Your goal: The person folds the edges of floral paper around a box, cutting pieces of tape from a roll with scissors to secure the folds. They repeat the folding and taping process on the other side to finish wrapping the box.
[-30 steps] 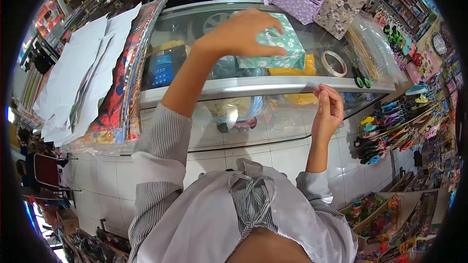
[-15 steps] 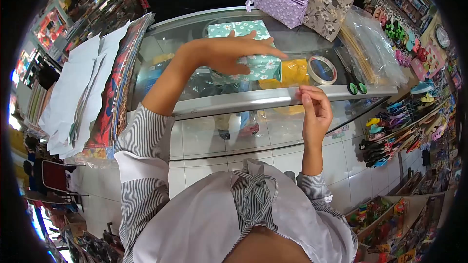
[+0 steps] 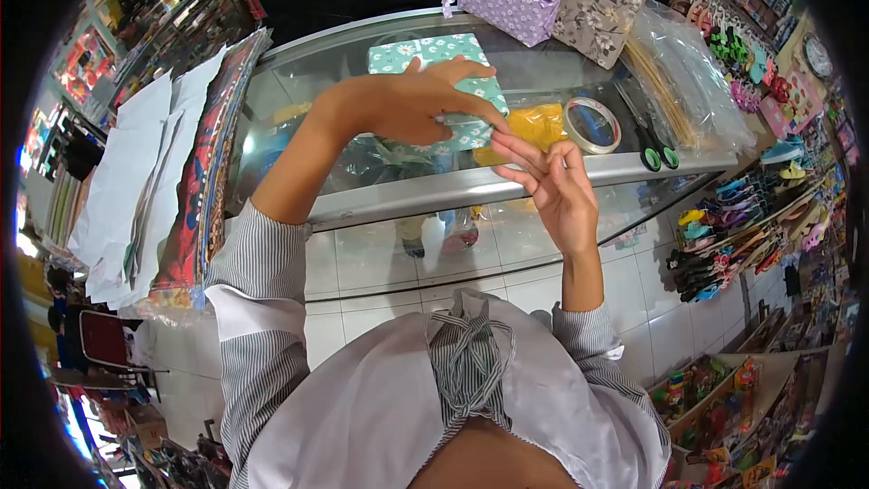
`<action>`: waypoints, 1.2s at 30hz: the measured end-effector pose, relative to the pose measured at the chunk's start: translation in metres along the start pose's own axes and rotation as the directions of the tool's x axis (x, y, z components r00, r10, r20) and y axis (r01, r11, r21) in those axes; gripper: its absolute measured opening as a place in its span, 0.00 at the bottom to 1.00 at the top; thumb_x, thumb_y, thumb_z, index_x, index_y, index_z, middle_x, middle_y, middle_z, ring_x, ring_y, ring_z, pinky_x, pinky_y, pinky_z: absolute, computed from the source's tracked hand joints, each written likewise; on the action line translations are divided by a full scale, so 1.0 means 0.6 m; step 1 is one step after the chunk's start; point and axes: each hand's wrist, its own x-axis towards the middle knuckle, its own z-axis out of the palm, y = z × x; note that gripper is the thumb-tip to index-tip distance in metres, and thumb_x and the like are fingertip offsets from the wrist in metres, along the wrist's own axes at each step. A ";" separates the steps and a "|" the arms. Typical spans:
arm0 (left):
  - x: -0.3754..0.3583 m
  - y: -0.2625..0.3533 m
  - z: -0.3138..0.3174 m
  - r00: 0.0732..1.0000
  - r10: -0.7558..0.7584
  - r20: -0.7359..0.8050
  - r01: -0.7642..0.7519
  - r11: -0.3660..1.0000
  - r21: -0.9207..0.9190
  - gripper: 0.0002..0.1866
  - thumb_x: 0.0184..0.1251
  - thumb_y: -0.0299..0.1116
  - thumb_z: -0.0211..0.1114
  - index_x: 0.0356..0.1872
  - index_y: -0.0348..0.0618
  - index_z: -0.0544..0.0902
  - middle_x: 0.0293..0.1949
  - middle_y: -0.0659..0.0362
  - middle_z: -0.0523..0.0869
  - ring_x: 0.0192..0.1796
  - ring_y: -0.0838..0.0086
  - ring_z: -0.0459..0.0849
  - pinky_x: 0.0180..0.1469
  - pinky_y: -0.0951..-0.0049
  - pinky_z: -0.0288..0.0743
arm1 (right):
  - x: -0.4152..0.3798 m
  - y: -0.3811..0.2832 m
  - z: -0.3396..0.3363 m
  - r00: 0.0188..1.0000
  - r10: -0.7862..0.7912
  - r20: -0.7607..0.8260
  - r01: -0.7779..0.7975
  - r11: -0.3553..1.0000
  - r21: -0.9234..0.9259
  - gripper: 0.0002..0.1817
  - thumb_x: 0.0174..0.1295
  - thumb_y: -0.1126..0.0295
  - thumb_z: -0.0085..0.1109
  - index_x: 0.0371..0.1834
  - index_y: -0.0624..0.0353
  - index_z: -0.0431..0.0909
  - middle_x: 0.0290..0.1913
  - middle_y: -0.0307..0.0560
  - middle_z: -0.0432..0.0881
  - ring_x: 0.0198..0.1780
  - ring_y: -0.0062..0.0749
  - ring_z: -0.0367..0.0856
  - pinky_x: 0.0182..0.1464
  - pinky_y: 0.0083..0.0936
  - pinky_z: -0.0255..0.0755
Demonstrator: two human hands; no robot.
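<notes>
A glass counter [image 3: 308, 136] carries a green daisy-patterned box [image 3: 482, 89] near its front edge, under the left hand [image 3: 412, 107].
The box lies beneath the left hand's wide-spread fingers, palm down, forearm slanting in from the near left; one side faces the front edge, its long axis unclear. Right hand [image 3: 563, 195], raised palm up beside it, curls its fingers close to the left fingertips; whether they grip anything cannot be told.

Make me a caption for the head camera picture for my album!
Left hand over a green daisy box, right hand close by, tape and scissors beside.
</notes>
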 end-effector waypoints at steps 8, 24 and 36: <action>0.011 0.004 -0.016 0.994 0.105 -0.015 -0.103 0.990 0.094 0.26 0.47 0.19 0.66 0.49 0.60 0.76 0.65 0.48 0.63 0.63 0.49 0.66 0.61 0.58 0.65 | 0.008 -0.002 -0.020 0.982 -0.054 -0.181 0.004 0.965 -0.263 0.07 0.72 0.68 0.40 0.42 0.61 0.63 0.53 0.58 0.71 0.55 0.42 0.75 0.52 0.36 0.77; 0.021 -0.006 -0.027 0.986 0.152 0.065 -0.160 0.978 0.137 0.30 0.45 0.18 0.59 0.52 0.60 0.75 0.64 0.46 0.65 0.57 0.49 0.72 0.56 0.60 0.68 | 0.027 -0.005 -0.010 0.940 -0.091 -0.328 -0.074 0.886 -0.458 0.08 0.70 0.70 0.44 0.43 0.65 0.64 0.45 0.52 0.73 0.27 0.33 0.83 0.22 0.21 0.81; 0.027 0.013 -0.032 0.989 0.058 0.133 -0.088 0.969 0.232 0.32 0.48 0.21 0.59 0.56 0.65 0.71 0.64 0.46 0.65 0.54 0.49 0.74 0.55 0.57 0.70 | 0.032 -0.002 0.013 0.896 -0.134 -0.423 -0.100 0.868 -0.486 0.06 0.71 0.70 0.41 0.42 0.62 0.61 0.43 0.52 0.75 0.18 0.28 0.78 0.15 0.18 0.75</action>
